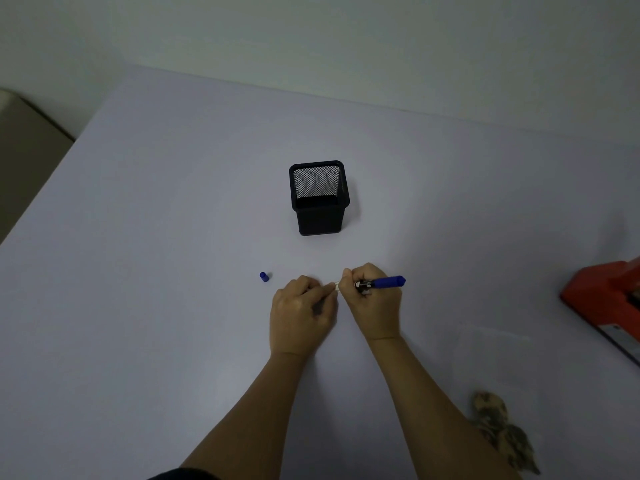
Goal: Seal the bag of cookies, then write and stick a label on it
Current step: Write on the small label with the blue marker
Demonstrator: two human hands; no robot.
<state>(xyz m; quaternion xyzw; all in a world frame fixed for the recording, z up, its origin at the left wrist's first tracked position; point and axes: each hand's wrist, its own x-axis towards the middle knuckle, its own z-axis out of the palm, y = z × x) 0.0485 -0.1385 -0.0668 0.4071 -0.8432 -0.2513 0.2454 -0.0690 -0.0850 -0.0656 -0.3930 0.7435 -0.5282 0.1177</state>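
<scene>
My right hand (pixel 372 299) holds a blue marker (pixel 382 283) lying sideways across its fingers, and its fingertips also pinch a small white label (pixel 336 287). My left hand (pixel 303 313) meets it from the left and pinches the same label; most of the label is hidden by the fingers. The marker's blue cap (pixel 264 276) lies on the table to the left of my hands. A clear bag (pixel 491 344) lies flat at the right, and its cookies (pixel 502 427) show at the lower right.
A black mesh pen holder (pixel 318 199) stands on the table beyond my hands. A red sealing machine (pixel 609 299) sits at the right edge. The pale table (pixel 173 237) ends at a wall behind and drops off at the left.
</scene>
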